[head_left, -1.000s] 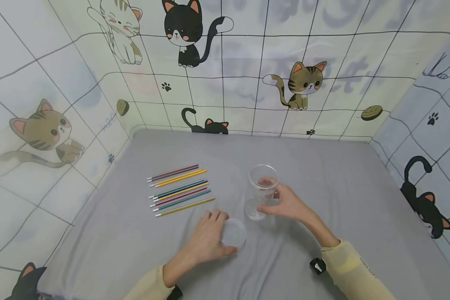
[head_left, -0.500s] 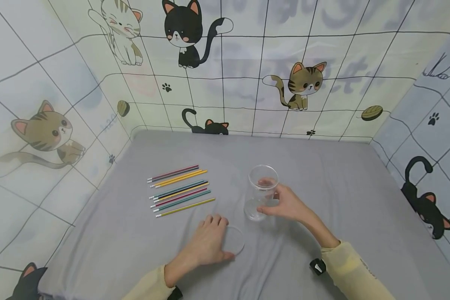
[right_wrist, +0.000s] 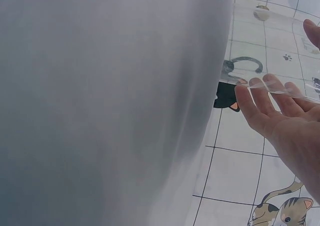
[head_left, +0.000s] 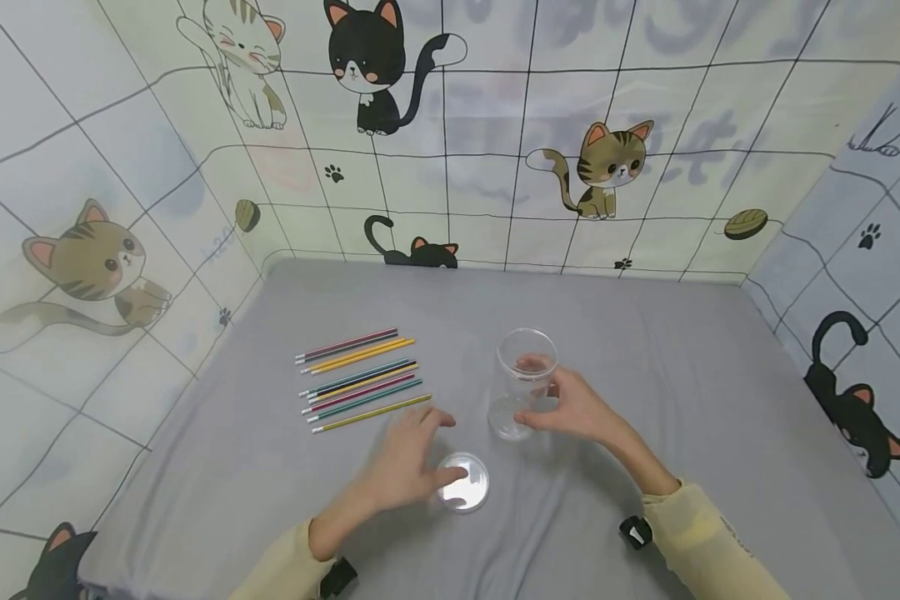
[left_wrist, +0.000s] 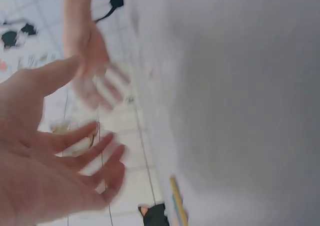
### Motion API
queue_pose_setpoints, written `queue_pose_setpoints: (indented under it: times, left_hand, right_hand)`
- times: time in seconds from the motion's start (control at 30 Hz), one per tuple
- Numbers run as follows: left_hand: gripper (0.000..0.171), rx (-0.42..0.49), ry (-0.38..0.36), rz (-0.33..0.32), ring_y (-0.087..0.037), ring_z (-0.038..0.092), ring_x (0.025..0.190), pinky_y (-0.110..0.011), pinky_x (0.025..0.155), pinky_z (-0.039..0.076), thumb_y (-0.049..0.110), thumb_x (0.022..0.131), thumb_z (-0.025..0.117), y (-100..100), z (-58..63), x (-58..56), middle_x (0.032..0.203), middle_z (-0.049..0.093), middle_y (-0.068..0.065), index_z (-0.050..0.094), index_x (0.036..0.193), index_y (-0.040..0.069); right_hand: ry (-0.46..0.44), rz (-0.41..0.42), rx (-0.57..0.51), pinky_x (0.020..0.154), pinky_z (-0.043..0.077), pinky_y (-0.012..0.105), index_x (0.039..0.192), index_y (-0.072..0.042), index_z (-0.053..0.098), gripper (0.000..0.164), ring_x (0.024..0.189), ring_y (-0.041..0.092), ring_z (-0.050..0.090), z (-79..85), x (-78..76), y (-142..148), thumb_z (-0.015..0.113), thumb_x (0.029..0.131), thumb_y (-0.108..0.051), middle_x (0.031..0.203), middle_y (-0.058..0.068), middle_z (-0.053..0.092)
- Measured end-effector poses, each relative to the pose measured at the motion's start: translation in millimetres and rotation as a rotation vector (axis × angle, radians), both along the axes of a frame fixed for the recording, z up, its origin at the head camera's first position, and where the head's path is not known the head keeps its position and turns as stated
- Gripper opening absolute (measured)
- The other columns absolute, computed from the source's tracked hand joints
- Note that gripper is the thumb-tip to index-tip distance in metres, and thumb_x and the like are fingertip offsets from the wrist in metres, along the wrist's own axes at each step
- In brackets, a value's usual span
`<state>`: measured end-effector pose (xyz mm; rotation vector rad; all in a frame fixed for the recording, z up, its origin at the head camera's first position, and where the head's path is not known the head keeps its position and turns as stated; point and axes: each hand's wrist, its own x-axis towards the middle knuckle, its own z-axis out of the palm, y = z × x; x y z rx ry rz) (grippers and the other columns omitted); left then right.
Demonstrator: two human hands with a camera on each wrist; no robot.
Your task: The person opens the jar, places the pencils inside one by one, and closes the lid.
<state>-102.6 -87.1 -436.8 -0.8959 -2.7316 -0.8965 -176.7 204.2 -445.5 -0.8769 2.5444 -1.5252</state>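
Observation:
My right hand grips a clear, see-through jar that stands upright on the grey cloth, its mouth uncovered. Thumb and fingers wrap the jar's side; in the right wrist view the fingers curve along its transparent wall. A round clear lid lies flat on the cloth just left of and nearer than the jar. Over the lid's left edge hovers my left hand, fingers spread and holding nothing, its thumb overlapping the lid in the head view. The left wrist view shows this left hand with loosely bent fingers.
Several coloured pencils, yellow, teal, dark and red, lie side by side on the cloth left of the jar, the nearest by my left fingertips. The grey cloth has folds. A wall sheet with cartoon cats encloses the back and sides.
My left hand has let go of the lid and drawn slightly left, fingers opening. The lid now rests on the cloth. The right hand and jar have stayed put.

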Motion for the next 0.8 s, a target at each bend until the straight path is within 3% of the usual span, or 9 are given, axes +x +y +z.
queue_pose_setpoints:
  times: [0.13, 0.3, 0.4, 0.6, 0.8]
  left_hand:
    - [0.047, 0.285, 0.052, -0.032, -0.025, 0.061, 0.106, -0.042, 0.087, 0.053, 0.014, 0.079, 0.085, -15.3, 11.9, -18.3, 0.115, 0.063, -0.006, 0.062, 0.119, 0.004]
    - [0.05, 0.463, 0.058, -0.044, -0.027, 0.065, 0.106, -0.045, 0.083, 0.057, 0.0, 0.077, 0.085, -27.9, 16.6, -36.8, 0.118, 0.066, -0.009, 0.063, 0.122, 0.002]
    - [0.051, 0.486, 0.035, -0.051, -0.03, 0.065, 0.104, -0.048, 0.083, 0.056, -0.003, 0.076, 0.084, -31.6, 14.5, -45.1, 0.117, 0.067, -0.01, 0.064, 0.122, 0.001]
    - [0.052, 0.408, -0.006, -0.048, -0.029, 0.064, 0.105, -0.051, 0.084, 0.055, -0.001, 0.076, 0.085, -34.7, 5.4, -58.4, 0.117, 0.066, -0.012, 0.062, 0.123, 0.0]
    - [0.048, 0.386, -0.018, -0.031, -0.033, 0.064, 0.103, -0.054, 0.083, 0.055, -0.003, 0.077, 0.083, -37.3, -5.9, -67.3, 0.112, 0.066, -0.014, 0.062, 0.12, -0.002]
  right_hand:
    - [-0.004, 0.001, -0.007, 0.09, 0.051, 0.054, 0.137, 0.006, 0.051, 0.072, 0.111, 0.042, 0.058, 0.0, -0.8, 0.8, 0.087, 0.076, -0.009, 0.133, 0.018, 0.058]
    - [0.006, 0.001, 0.003, 0.089, 0.052, 0.053, 0.136, 0.005, 0.051, 0.072, 0.111, 0.04, 0.059, -0.3, -0.5, 0.9, 0.087, 0.076, -0.01, 0.132, 0.018, 0.059]
    - [0.009, 0.001, 0.005, 0.089, 0.052, 0.054, 0.136, 0.004, 0.051, 0.071, 0.109, 0.04, 0.06, -0.2, 0.1, 0.9, 0.087, 0.076, -0.009, 0.132, 0.017, 0.059]
    - [0.022, -0.003, 0.021, 0.088, 0.052, 0.053, 0.137, 0.003, 0.051, 0.072, 0.108, 0.039, 0.061, 0.4, 0.5, 1.9, 0.087, 0.076, -0.011, 0.132, 0.017, 0.059]
    - [0.02, -0.004, 0.031, 0.088, 0.052, 0.053, 0.137, -0.002, 0.051, 0.071, 0.108, 0.039, 0.061, 1.0, 2.0, 2.2, 0.087, 0.076, -0.013, 0.131, 0.015, 0.059]
